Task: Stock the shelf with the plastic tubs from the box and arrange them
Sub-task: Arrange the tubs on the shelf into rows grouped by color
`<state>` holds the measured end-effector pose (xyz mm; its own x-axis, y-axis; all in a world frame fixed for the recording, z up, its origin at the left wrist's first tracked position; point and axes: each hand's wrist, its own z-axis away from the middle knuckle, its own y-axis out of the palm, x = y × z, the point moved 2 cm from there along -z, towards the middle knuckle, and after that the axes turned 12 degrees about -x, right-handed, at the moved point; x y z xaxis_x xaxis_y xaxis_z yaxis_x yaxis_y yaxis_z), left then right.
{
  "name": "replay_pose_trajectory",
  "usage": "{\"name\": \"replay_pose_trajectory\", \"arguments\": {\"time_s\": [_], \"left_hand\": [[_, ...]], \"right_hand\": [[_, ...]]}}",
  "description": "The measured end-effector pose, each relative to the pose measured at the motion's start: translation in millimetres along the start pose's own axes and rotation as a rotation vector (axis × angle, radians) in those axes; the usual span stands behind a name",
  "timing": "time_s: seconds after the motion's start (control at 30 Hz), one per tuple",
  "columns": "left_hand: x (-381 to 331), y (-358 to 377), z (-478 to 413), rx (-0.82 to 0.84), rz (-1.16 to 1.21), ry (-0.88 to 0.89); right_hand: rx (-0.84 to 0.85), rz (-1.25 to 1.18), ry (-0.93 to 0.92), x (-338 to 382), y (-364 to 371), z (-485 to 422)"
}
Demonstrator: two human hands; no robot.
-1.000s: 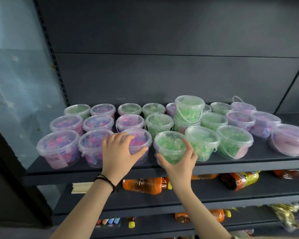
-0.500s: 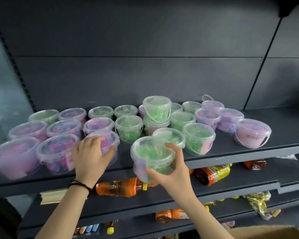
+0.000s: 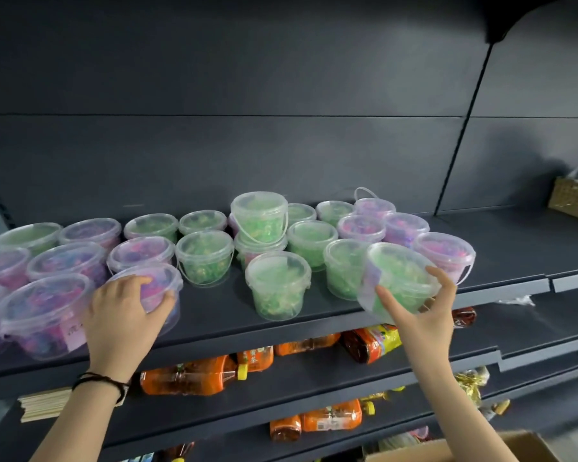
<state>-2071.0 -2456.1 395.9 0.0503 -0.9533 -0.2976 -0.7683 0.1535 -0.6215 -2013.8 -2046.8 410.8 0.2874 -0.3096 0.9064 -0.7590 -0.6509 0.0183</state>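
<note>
Several clear lidded plastic tubs with pink-purple or green contents stand in rows on the dark shelf (image 3: pixel 314 315). My left hand (image 3: pixel 127 315) rests on the side of a pink-purple tub (image 3: pixel 157 281) at the shelf's front. My right hand (image 3: pixel 424 311) grips a green tub (image 3: pixel 397 278), tilted and lifted at the front edge, right of another green tub (image 3: pixel 277 285). One green tub (image 3: pixel 259 213) is stacked on another in the middle. A corner of the cardboard box (image 3: pixel 521 445) shows at the bottom right.
Orange drink bottles (image 3: pixel 191 375) lie on the lower shelves, with a stack of wooden sticks (image 3: pixel 44 405) at the left. A woven basket (image 3: pixel 574 201) sits on the shelf at the far right. Bare shelf surface lies right of the tubs.
My right hand has carried the green tub rightward along the shelf front, tilting it. The view has swung right. My left hand stays on the pink-purple tub.
</note>
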Motion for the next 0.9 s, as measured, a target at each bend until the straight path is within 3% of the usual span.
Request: {"name": "replay_pose_trajectory", "arguments": {"time_s": [0.27, 0.9], "left_hand": [[-4.6, -0.1, 0.8, -0.018, 0.013, -0.035], [0.5, 15.0, 0.3, -0.020, 0.002, -0.067]], "right_hand": [[-0.106, 0.126, 0.064, -43.1, -0.1, -40.2], [-0.080, 0.239, 0.090, -73.2, 37.2, -78.8]]}}
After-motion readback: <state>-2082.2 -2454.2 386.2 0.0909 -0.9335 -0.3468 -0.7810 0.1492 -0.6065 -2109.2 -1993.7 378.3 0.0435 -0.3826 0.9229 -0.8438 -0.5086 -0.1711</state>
